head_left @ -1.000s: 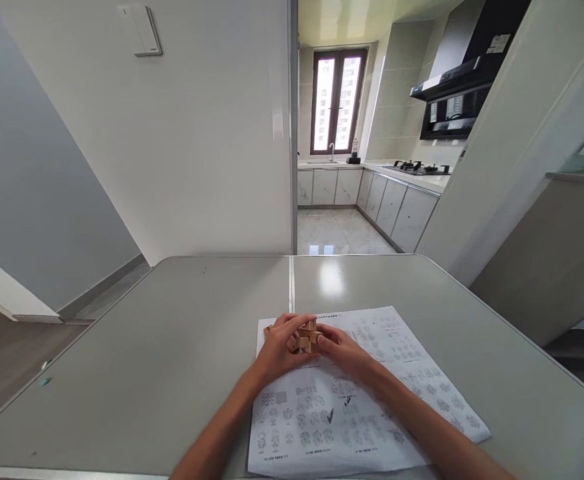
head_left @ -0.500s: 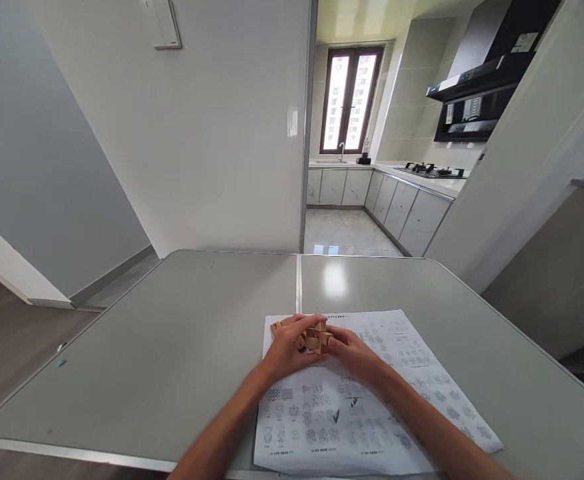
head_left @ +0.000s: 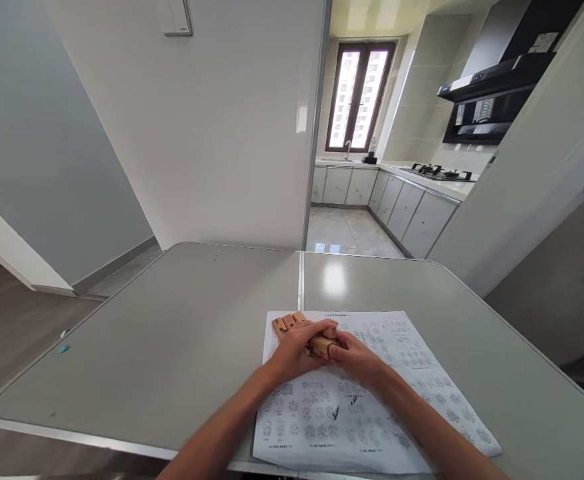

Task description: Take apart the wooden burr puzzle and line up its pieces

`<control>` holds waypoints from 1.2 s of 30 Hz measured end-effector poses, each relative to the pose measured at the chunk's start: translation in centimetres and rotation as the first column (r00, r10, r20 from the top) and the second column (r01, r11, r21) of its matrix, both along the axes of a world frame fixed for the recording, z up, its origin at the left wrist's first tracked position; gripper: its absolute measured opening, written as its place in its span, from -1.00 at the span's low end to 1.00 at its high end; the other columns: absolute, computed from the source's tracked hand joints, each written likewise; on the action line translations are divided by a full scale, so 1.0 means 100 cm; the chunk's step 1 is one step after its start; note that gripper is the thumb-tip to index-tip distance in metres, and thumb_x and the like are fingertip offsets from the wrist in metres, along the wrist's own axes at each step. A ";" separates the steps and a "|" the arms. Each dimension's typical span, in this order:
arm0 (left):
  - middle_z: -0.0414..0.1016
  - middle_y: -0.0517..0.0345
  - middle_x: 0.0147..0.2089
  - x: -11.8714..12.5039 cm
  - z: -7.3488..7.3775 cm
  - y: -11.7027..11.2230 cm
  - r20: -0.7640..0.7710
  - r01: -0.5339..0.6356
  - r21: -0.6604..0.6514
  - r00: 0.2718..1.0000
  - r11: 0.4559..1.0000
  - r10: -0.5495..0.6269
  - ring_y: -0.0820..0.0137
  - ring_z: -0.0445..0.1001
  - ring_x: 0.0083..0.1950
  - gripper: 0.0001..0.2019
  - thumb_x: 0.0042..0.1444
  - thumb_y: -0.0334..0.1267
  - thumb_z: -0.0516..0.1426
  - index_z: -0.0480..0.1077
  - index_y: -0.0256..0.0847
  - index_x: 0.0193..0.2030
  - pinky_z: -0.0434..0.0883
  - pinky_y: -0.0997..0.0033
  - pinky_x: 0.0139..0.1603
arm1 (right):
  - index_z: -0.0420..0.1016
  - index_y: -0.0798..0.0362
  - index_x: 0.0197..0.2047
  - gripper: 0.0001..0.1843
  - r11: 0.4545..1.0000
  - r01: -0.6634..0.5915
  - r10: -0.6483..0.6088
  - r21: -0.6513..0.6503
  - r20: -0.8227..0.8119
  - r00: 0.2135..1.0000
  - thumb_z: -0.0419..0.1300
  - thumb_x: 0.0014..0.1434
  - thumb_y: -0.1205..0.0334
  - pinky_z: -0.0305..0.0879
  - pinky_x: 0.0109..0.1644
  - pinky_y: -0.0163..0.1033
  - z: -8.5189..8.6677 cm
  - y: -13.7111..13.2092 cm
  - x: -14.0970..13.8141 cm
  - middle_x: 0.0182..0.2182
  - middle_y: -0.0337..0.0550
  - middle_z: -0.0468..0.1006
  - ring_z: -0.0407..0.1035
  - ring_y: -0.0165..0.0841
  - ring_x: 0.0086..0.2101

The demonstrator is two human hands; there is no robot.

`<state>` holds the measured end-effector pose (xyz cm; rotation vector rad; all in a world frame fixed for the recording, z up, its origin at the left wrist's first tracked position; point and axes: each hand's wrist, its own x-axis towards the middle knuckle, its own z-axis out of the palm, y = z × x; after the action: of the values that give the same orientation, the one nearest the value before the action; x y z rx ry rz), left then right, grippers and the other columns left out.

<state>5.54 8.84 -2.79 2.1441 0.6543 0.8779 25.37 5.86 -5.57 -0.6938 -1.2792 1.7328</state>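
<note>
A small wooden block puzzle (head_left: 323, 343) is held between both my hands, over a printed instruction sheet (head_left: 372, 400) on the grey table (head_left: 182, 340). My left hand (head_left: 295, 352) wraps its fingers over the puzzle's left and top. Closed on the puzzle's right side is my right hand (head_left: 359, 357). Loose notched wooden pieces (head_left: 286, 324) lie on the sheet just beyond my left hand's fingers.
The table's near edge (head_left: 97, 441) runs along the bottom left, with a seam (head_left: 301, 280) down its middle. A white wall (head_left: 212, 127) stands behind the table. An open doorway leads to a kitchen (head_left: 367, 193) with cabinets and a hob.
The view has shifted, so the hands sit a little right and lower. The loose wooden pieces beyond my left hand have come into sight. Both hands keep hold of the puzzle.
</note>
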 end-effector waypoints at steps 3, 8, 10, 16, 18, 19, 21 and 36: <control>0.57 0.09 0.18 0.004 -0.005 0.000 0.004 0.007 0.010 1.000 1.000 -0.007 0.16 0.54 0.15 -0.40 0.09 -0.18 0.38 0.39 0.01 0.29 0.43 0.14 0.24 | 0.62 0.06 0.01 -0.44 1.000 -0.015 0.015 -0.009 0.013 1.000 0.44 0.11 -0.17 0.35 0.11 -0.03 -0.004 0.000 -0.001 -0.09 0.00 0.60 0.47 -0.11 -0.02; 0.55 0.09 0.22 0.006 -0.005 -0.001 0.036 -0.026 0.043 0.999 0.999 0.024 0.15 0.53 0.19 -0.37 0.08 -0.23 0.38 0.37 0.01 0.30 0.45 0.11 0.24 | 0.61 0.08 0.00 -0.36 0.998 0.037 -0.035 -0.044 0.041 0.999 0.43 0.07 -0.27 0.37 0.10 -0.01 -0.005 0.001 -0.001 -0.09 0.03 0.62 0.48 -0.07 -0.02; 0.55 0.09 0.21 0.005 -0.002 -0.001 0.030 -0.037 0.050 0.999 0.998 0.036 0.15 0.53 0.18 -0.37 0.08 -0.18 0.39 0.36 0.01 0.29 0.46 0.12 0.23 | 0.62 0.07 0.02 -0.37 0.995 0.060 -0.058 -0.081 0.020 0.998 0.36 0.14 -0.30 0.37 0.09 -0.03 -0.004 0.000 -0.001 -0.07 0.05 0.63 0.49 -0.08 -0.01; 0.54 0.09 0.21 0.001 0.000 0.000 -0.028 -0.104 0.035 0.994 0.994 0.105 0.14 0.51 0.15 -0.29 0.05 -0.04 0.42 0.32 0.05 0.32 0.46 0.12 0.18 | 0.62 0.00 0.09 -0.44 0.981 0.104 -0.114 -0.164 -0.052 0.992 0.25 0.28 -0.26 0.37 0.10 -0.11 -0.001 -0.001 -0.004 -0.06 -0.02 0.65 0.49 -0.15 -0.02; 0.52 0.06 0.24 0.000 -0.001 0.000 -0.054 -0.097 0.009 0.994 0.995 0.098 0.13 0.50 0.18 -0.25 0.08 -0.04 0.40 0.25 0.05 0.38 0.45 0.11 0.19 | 0.62 -0.03 0.08 -0.48 0.973 0.147 -0.156 -0.178 -0.037 0.987 0.29 0.26 -0.24 0.38 0.06 -0.14 -0.002 -0.002 -0.006 -0.08 -0.06 0.64 0.49 -0.19 -0.06; 0.50 0.04 0.26 0.000 -0.001 -0.001 -0.064 -0.091 0.002 0.994 0.996 0.091 0.13 0.49 0.20 -0.25 0.12 -0.05 0.38 0.22 0.04 0.41 0.44 0.10 0.22 | 0.63 -0.03 0.06 -0.49 0.971 0.166 -0.174 -0.173 -0.031 0.984 0.30 0.25 -0.24 0.39 0.03 -0.15 -0.002 -0.001 -0.006 -0.11 -0.07 0.64 0.48 -0.20 -0.09; 0.47 0.02 0.30 0.000 -0.002 -0.001 -0.081 -0.085 -0.002 0.993 0.996 0.085 0.13 0.46 0.25 -0.32 0.23 -0.10 0.30 0.18 0.02 0.44 0.39 0.08 0.27 | 0.63 -0.02 0.01 -0.48 0.970 0.191 -0.198 -0.152 -0.033 0.980 0.31 0.23 -0.26 0.39 -0.09 -0.17 -0.003 -0.001 -0.008 -0.21 -0.10 0.61 0.46 -0.25 -0.21; 0.61 0.13 -0.08 -0.001 -0.003 0.005 -0.066 -0.230 0.066 0.970 0.971 0.235 0.28 0.55 -0.07 -0.86 0.33 -0.17 0.18 0.43 -0.11 -0.03 0.38 0.23 0.09 | 0.56 0.07 -0.18 -0.55 0.955 0.270 -0.277 -0.125 -0.045 0.960 0.29 0.27 -0.21 0.24 -0.34 -0.25 0.000 0.005 -0.004 -0.41 -0.19 0.50 0.31 -0.37 -0.42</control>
<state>5.41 9.39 -3.08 2.1894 0.9437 0.9544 24.97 6.37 -5.58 -0.8374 -0.9920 1.5965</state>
